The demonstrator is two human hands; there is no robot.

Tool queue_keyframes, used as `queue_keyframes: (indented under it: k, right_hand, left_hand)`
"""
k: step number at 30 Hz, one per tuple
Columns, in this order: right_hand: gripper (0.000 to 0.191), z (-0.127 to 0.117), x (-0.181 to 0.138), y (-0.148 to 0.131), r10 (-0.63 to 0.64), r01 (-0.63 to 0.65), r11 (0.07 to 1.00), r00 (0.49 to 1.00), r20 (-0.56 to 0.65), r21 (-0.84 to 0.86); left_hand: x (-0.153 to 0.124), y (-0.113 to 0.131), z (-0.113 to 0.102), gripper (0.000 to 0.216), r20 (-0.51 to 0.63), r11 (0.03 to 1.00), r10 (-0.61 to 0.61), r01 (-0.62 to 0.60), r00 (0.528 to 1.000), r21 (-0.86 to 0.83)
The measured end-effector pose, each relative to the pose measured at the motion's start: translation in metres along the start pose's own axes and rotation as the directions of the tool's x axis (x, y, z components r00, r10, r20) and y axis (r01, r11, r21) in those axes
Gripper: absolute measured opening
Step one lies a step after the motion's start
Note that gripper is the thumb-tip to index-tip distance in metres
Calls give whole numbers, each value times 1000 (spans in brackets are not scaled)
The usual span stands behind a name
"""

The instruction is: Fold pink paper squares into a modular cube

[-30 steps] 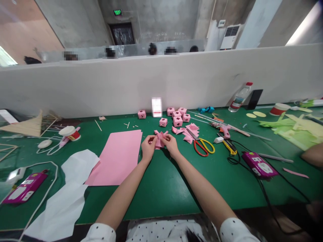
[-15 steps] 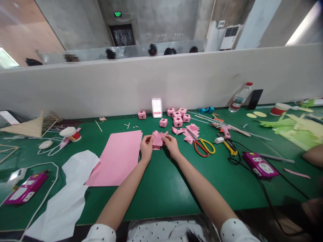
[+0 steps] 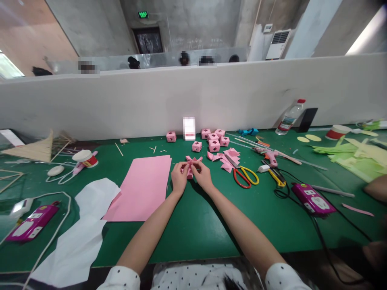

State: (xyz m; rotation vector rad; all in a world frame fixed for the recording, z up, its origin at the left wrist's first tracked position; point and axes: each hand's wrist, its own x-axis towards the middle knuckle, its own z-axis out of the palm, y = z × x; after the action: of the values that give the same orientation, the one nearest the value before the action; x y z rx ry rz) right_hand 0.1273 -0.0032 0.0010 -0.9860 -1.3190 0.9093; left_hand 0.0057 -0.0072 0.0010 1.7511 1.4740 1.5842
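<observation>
Both my left hand (image 3: 180, 177) and my right hand (image 3: 202, 175) are closed on a piece of folded pink paper (image 3: 190, 172), fingertips nearly together over its middle. Its folded edges poke out above and below my fingers, and the rest is hidden. Just beyond it stands a small pink paper cube (image 3: 196, 146) with a dark diamond mark. Several more pink paper cubes (image 3: 214, 145) cluster behind, to the right. Loose folded pink pieces (image 3: 231, 155) lie right of my right hand, beside scissors (image 3: 246, 177) with red and yellow handles. Large pink paper sheets (image 3: 142, 189) lie left of my left hand.
White paper (image 3: 81, 233) hangs over the front edge at left. A pink glue gun (image 3: 272, 158), a magenta power strip (image 3: 313, 198) and black cables are at right. A bottle (image 3: 289, 117) leans near the divider (image 3: 136, 104). A lit phone (image 3: 189, 129) stands against it. Another person's arm (image 3: 376, 189) shows far right.
My hands have drawn closer together over the pink paper. It was a flatter square held by its sides and is now bunched narrower between my fingers.
</observation>
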Motion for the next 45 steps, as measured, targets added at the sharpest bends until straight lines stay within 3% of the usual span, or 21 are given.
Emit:
queue_keyframes:
  k: [8, 13, 16, 22, 26, 30, 33, 35, 38, 42, 45]
  right_hand:
    - [25, -2, 2, 3, 4, -5, 1000, 1000, -31, -29]
    - [32, -3, 7, 11, 182, -167, 981, 968, -176, 99]
    - [33, -4, 9, 13, 243, -216, 965, 950, -197, 149]
    - [27, -2, 3, 7, -2, -2, 998, 998, -67, -59]
    - [26, 1, 1, 6, -38, 31, 994, 997, -63, -103]
    - [29, -2, 7, 12, 86, -81, 996, 984, -159, 39]
    - [33, -5, 12, 15, 243, -203, 962, 941, -234, 183]
    - [34, -6, 13, 16, 279, -226, 950, 926, -254, 218]
    - [34, -6, 12, 14, 243, -202, 961, 943, -229, 186]
    - [28, -4, 6, 10, 52, -56, 998, 992, -116, -33]
    - [25, -2, 3, 9, -44, 37, 989, 998, -48, -144]
  left_hand:
    - [0, 0, 1, 17, -4, 999, -38, 38, 999, 7]
    - [1, -2, 0, 17, -61, 995, -92, 89, 994, -53]
    - [2, -2, -1, 16, -75, 991, -120, 114, 990, -73]
    - [2, 1, 0, 19, 10, 1000, -23, 23, 1000, -14]
    - [1, 2, 1, 20, 8, 1000, -15, 15, 1000, -9]
    - [3, -1, 1, 20, -17, 994, -94, 93, 995, -57]
    - [5, -5, 0, 19, -33, 985, -146, 142, 989, -97]
    - [6, -6, 0, 18, -37, 982, -158, 153, 987, -107]
    - [6, -6, 0, 18, -31, 986, -145, 142, 989, -92]
    - [4, -3, 2, 17, 0, 999, -42, 42, 999, -12]
    - [3, -2, 2, 16, 18, 999, 24, -25, 1000, 34]
